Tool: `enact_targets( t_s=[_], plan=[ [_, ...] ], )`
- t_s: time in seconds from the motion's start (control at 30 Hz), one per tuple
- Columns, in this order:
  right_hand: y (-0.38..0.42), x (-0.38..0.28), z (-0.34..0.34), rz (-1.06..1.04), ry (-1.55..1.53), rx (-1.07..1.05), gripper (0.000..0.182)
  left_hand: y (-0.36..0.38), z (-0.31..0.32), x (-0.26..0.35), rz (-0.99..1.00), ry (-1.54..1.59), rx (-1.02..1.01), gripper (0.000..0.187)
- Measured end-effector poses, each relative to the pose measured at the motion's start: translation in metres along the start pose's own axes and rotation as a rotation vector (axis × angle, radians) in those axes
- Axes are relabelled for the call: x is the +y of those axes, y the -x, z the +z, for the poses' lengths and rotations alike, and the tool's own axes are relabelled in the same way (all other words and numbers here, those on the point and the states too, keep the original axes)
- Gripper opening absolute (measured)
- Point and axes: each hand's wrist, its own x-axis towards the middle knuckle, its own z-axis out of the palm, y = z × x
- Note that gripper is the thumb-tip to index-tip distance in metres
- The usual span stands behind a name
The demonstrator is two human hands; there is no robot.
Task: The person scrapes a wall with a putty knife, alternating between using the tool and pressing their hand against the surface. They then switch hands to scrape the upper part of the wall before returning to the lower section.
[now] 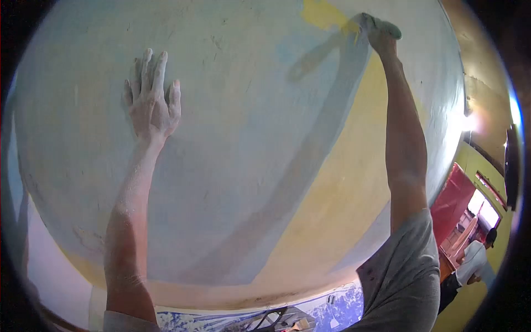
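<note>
My left hand (152, 108) lies flat against a large curved wall (232, 138), fingers stretched out and dusted with pale powder. High on the right, my right hand (379, 37) is closed around a hand tool (391, 29) with a rounded grey-green end. Its working edge is hidden by the hand, so its exact kind cannot be told. The tool meets or nearly meets the wall beside a yellow patch (326, 15). A long shadow of the arm and tool falls across the blue-grey surface. A broad yellow stripe (332, 193) runs down beneath my right arm.
Below the wall's lower edge lies a blue-and-white splattered surface (345, 304) with a brush (300, 325) and dark items on it. At the far right a person in a white top (473, 260) bends near a red panel (452, 202). A bright light (470, 122) shines beside the wall.
</note>
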Motion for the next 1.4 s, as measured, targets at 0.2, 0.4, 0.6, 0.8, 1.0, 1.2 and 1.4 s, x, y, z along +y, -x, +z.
enact_targets(
  t_s=[0.2, 0.4, 0.6, 0.8, 1.0, 1.2, 1.4],
  plan=[
    [-0.018, -0.003, -0.011, -0.189, 0.235, 0.010, 0.027, -0.003, -0.013, 0.004, -0.002, 0.005, -0.037, 0.057],
    [0.042, -0.019, -0.047, -0.377, -0.016, 0.137, 0.025, 0.000, -0.027, 0.009, 0.001, -0.016, -0.036, 0.058],
    [0.022, -0.044, -0.066, -0.166, 0.205, -0.016, 0.019, 0.004, -0.034, 0.007, 0.000, 0.009, -0.082, 0.059],
    [0.083, -0.060, -0.061, -0.219, -0.130, 0.081, 0.020, 0.009, -0.033, 0.002, 0.018, 0.003, -0.072, 0.059],
    [-0.014, -0.050, -0.028, -0.021, 0.204, -0.093, 0.030, 0.002, -0.007, -0.013, 0.012, -0.008, -0.106, 0.059],
    [-0.003, -0.033, -0.013, -0.339, 0.043, 0.076, 0.028, 0.002, -0.007, -0.015, 0.016, -0.016, -0.134, 0.059],
    [-0.039, 0.004, 0.004, -0.281, 0.421, 0.018, 0.031, 0.007, -0.004, -0.019, 0.026, 0.025, -0.078, 0.058]
  ],
)
